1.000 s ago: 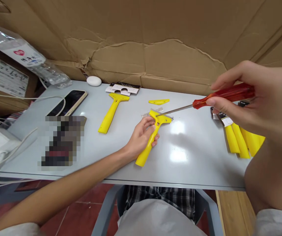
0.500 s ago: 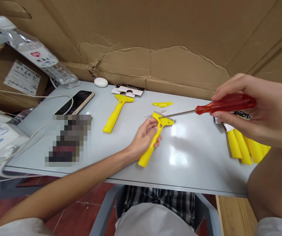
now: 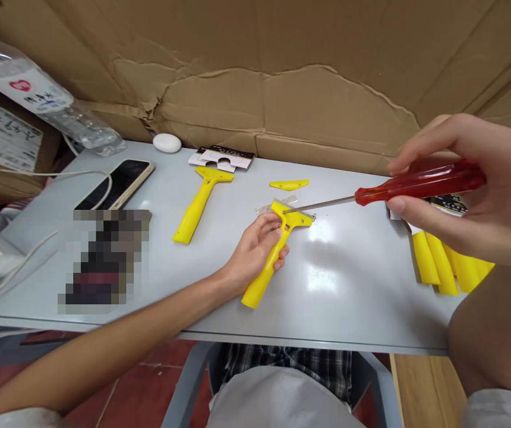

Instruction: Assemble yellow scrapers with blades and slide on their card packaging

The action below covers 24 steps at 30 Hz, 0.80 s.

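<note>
My left hand [image 3: 258, 249] is closed round the neck of a yellow plastic scraper [image 3: 262, 279], its head tilted up off the table. In my right hand [image 3: 464, 178] is a screwdriver [image 3: 420, 183] with a clear red handle, held between thumb and fingers. The screwdriver's tip meets the left part of the scraper head, at or beside a screw hole. A second screw shows at the head's right side. Behind the head lie a yellow blade cover [image 3: 289, 185] and a small clear plastic piece [image 3: 289, 201]. Several tiny screws [image 3: 314, 217] sit beside the head's right end.
Another yellow scraper [image 3: 199, 208] lies left, below printed cards [image 3: 222, 159]. Several yellow scraper handles [image 3: 436, 258] are at right, partly behind my right hand. A phone [image 3: 122, 184], a white oval object [image 3: 167, 142], a plastic bottle [image 3: 46, 98] and cables stand left. Cardboard [image 3: 282, 89] walls the back.
The view has shifted slightly, so most things sit a little further left. Both hands keep their holds, and the screwdriver tip stays at the scraper head.
</note>
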Tool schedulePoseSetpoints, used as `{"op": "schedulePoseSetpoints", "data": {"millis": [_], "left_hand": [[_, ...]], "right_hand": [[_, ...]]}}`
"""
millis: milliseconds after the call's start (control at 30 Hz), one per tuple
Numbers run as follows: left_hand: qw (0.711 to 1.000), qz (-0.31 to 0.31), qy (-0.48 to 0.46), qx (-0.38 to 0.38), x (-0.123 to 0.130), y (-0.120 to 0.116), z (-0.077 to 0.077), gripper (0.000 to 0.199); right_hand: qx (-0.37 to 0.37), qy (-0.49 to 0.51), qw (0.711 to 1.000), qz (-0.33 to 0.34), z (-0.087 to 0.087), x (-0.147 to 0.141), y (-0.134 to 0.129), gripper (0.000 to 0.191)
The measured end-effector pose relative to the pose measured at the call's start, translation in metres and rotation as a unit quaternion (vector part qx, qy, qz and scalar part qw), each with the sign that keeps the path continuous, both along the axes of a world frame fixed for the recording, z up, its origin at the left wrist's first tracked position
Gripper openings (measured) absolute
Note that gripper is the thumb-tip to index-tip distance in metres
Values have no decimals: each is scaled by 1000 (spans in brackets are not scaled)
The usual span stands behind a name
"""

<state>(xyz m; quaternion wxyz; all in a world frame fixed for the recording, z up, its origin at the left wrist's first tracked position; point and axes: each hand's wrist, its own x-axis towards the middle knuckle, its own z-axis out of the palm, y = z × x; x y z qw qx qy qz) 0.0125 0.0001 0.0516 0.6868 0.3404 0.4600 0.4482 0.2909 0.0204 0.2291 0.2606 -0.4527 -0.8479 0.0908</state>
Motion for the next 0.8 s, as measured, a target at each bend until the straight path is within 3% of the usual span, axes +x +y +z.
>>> {"op": "schedulePoseSetpoints", "data": {"millis": [100, 467, 667, 800], "left_hand": [[1000, -4, 3, 3, -1, -1, 0, 37], [1000, 1, 6, 17, 2, -3, -1, 37], [1000, 6, 1, 5, 1, -2, 1, 36], [1000, 7, 8, 8, 1, -2, 1, 37]], "right_hand": [[19, -12, 1000, 10, 2, 5, -3, 26], [64, 4, 997, -34, -2, -9, 3, 18], [9, -3, 1000, 13, 1, -5, -3, 24], [34, -10, 999, 12, 2, 0, -6, 21]]}}
